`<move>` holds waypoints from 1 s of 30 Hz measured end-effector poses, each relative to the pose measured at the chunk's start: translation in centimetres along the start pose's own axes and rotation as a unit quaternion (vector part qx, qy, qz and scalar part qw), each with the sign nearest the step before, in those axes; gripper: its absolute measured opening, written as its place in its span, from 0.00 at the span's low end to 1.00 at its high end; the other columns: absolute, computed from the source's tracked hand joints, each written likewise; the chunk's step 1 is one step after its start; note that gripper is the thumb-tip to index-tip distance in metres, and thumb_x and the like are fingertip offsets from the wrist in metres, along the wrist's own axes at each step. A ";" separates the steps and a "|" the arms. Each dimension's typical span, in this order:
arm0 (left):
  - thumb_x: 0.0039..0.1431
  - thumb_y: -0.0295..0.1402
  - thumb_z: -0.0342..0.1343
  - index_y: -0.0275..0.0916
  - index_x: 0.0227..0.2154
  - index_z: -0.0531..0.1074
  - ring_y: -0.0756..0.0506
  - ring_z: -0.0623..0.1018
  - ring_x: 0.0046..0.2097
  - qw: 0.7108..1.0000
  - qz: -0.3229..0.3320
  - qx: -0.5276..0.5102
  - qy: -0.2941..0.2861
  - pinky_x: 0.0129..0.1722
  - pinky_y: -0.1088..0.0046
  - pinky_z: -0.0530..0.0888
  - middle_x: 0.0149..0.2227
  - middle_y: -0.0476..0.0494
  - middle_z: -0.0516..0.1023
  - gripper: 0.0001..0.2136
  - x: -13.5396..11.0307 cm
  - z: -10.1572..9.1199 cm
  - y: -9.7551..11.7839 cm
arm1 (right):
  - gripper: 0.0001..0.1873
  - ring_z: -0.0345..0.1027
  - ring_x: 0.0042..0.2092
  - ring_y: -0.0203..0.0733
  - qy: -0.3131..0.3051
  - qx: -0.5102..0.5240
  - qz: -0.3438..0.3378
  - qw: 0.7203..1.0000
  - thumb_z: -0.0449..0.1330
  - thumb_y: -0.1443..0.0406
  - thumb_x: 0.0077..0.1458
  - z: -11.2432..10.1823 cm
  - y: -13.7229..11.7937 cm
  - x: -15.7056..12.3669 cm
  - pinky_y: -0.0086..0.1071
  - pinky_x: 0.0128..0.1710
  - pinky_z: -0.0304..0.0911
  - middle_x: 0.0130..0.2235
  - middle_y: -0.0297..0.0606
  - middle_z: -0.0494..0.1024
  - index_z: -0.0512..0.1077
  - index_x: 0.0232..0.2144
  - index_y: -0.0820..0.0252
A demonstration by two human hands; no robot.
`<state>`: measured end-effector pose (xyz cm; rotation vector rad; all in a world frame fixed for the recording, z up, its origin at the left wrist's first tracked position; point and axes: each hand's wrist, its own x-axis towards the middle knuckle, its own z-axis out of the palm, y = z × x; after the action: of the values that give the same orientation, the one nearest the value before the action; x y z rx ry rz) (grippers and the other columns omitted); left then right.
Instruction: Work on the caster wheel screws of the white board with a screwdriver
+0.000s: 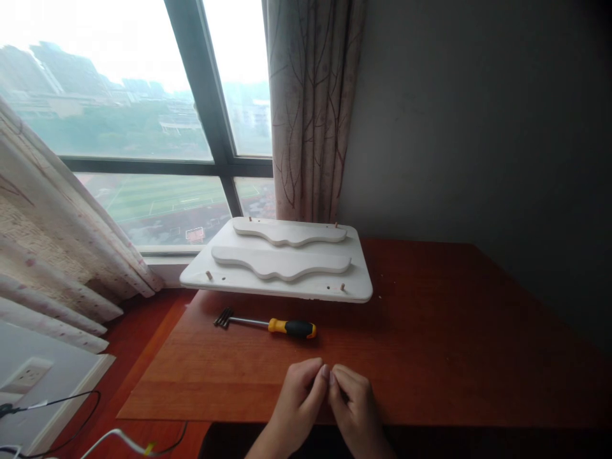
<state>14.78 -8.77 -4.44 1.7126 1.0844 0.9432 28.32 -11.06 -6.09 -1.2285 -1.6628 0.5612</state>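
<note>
My left hand and my right hand rest at the table's near edge, fingers curled in and thumb tips together. Both are closed, and nothing shows in them. Just beyond lies a yellow and black screwdriver, its shaft pointing left toward several dark screws in a small pile. Behind these a white board lies flat. Two white wavy-edged pieces, a near one and a far one, lie on top of it. Wooden dowels stand up near the board's corners, beside small holes.
The reddish-brown wooden table extends right to a grey wall. A window and curtains are behind the board. At lower left, a wall socket and cables lie beyond the table's edge.
</note>
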 end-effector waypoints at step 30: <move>0.65 0.41 0.52 0.41 0.42 0.74 0.40 0.79 0.46 0.864 0.074 0.473 0.158 0.47 0.65 0.76 0.47 0.40 0.77 0.11 1.0 -19.5 -7.1 | 0.20 0.68 0.51 0.47 -0.120 -0.104 -0.031 0.987 0.60 0.76 0.56 3.6 -0.9 8.0 0.42 0.54 0.66 0.49 0.39 0.77 0.75 0.48 0.53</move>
<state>-4.38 -0.84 -4.49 2.5053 1.8568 0.8483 24.44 -3.52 -3.53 -1.2931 -1.9962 0.5221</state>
